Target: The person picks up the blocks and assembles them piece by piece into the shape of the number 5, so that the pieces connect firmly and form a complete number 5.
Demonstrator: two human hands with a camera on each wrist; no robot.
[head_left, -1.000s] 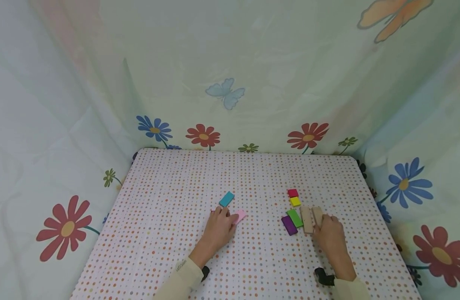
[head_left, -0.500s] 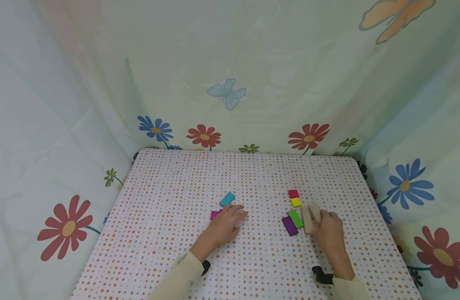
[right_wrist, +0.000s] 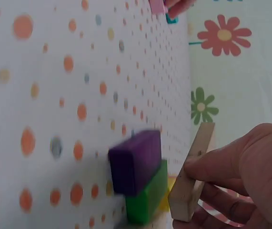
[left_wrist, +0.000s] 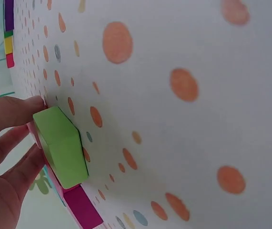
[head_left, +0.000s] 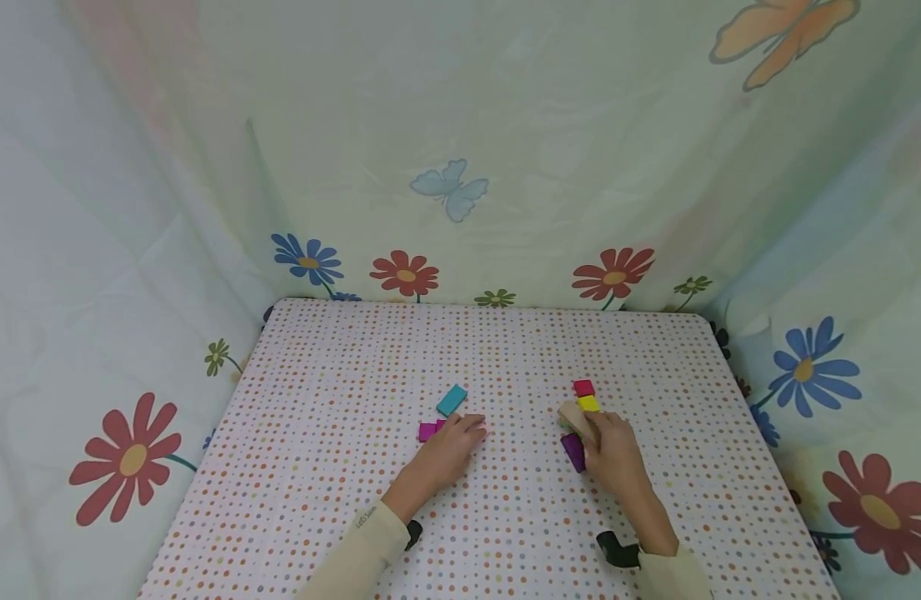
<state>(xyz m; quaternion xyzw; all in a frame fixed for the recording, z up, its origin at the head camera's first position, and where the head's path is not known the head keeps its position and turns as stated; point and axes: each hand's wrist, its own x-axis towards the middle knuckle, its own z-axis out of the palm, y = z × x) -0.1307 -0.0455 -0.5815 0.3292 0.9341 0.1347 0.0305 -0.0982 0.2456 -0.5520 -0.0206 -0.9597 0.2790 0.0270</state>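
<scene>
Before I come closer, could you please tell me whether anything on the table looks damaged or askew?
Nothing stands out as damaged. The right hand pinches a wooden block aslant near the green block beside the purple block, but that seems mere handling.

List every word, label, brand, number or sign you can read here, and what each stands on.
No text is legible.
Left sleeve: dark lettering near the cuff, too small and blurred to read.
Wooden block, purple block, light green block: no lettering on the faces that show.
Curtain: printed flowers and butterflies, no words seen.
</scene>
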